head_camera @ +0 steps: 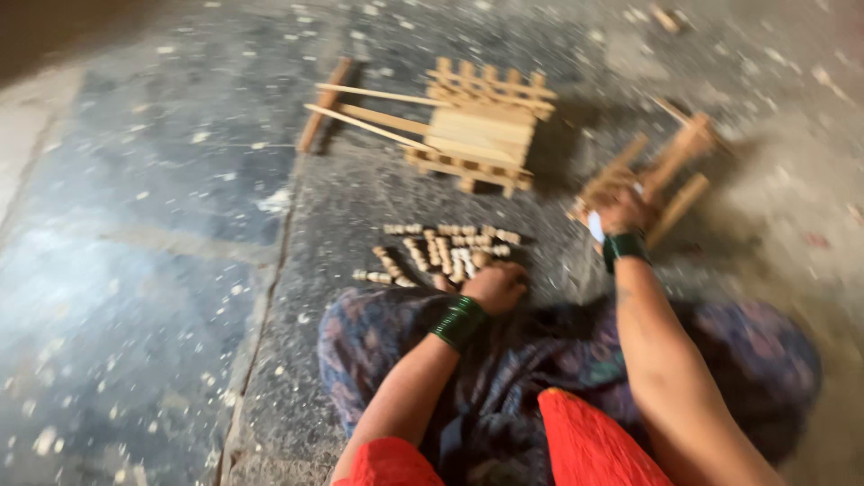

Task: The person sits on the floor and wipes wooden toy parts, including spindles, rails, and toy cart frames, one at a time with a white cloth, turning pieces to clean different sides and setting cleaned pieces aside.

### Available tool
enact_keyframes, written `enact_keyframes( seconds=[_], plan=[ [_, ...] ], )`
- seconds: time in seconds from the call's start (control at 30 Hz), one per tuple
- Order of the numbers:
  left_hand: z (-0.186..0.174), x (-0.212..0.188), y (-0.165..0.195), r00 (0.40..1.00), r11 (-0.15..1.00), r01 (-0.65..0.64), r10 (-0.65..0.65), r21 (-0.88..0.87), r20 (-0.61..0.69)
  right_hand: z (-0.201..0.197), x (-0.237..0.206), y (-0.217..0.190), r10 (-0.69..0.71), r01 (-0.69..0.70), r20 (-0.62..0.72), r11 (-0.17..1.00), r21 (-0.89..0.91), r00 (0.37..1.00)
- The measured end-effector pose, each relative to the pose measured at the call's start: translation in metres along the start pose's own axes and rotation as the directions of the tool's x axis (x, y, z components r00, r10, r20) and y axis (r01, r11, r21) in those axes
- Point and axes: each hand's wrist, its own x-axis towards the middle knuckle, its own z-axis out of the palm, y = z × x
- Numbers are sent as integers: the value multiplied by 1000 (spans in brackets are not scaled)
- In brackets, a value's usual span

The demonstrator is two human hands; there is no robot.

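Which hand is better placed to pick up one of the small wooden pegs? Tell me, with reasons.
Left. The left hand rests at the near edge of the small wooden pegs on the floor. The right hand is off to the side, gripping a wooden frame piece.

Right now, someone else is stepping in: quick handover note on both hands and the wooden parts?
Left hand: curled on the near edge of the small wooden pegs laid in rows on the floor; blur hides whether it grips one.
Right hand: on a partly built wooden frame that lies tilted on the floor, to the right; grip looks closed on it, not certain.
Done: one finished-looking wooden cart with long shafts stands farther away, beyond the pegs.
Left: many pegs loose; the frame under the right hand looks unfinished.
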Motion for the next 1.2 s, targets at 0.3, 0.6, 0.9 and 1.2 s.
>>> enact_keyframes(
  seconds=[0.3, 0.6, 0.9, 1.2],
  plan=[
    [9, 11, 2, 998, 999, 52, -52, -2, -41, -2, -14, 7, 10, -224, -271, 590, -776, 963],
    [-17, 14, 29, 997, 909, 75, -63, -409, 44, 45, -18, -31, 57, -237, -436, 898, -370, 898],
    [-17, 22, 19, 970, 652, 113, -236, -750, -59, 141, -61, -39, 328, -327, -25, 944, 34, 944],
    [-22, 34, -1, 910, 381, 70, -403, -922, -97, 159, -115, -78, 51, -53, 173, 999, 9, 984]
  ],
)
